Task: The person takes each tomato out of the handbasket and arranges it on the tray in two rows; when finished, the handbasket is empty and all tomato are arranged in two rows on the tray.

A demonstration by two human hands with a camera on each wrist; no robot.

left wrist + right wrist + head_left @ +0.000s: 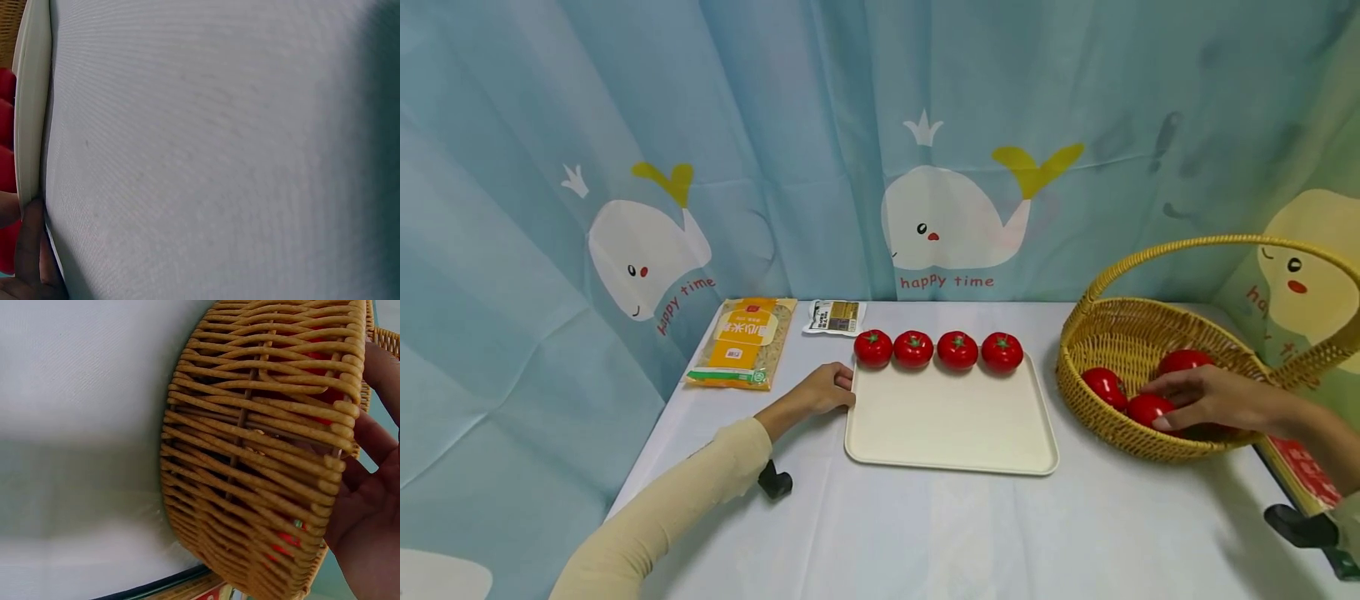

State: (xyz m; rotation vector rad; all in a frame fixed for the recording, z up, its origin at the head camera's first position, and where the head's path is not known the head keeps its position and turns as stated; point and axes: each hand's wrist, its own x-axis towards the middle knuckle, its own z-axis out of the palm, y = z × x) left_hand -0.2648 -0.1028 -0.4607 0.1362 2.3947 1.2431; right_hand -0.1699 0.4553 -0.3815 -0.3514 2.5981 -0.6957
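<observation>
Two words, "happy time", are printed on the curtain (820, 192). The tray (951, 421) is pinched by the left hand (826, 390), a half-hidden tomato (1145, 407) in the wicker basket (1093, 419) by the right hand (1221, 400).

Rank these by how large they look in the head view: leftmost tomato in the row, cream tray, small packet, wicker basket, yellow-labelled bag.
1. Wicker basket, handle included
2. Cream tray
3. Yellow-labelled bag
Unranked, smallest: small packet and leftmost tomato; the packet looks wider, the tomato taller.
</observation>
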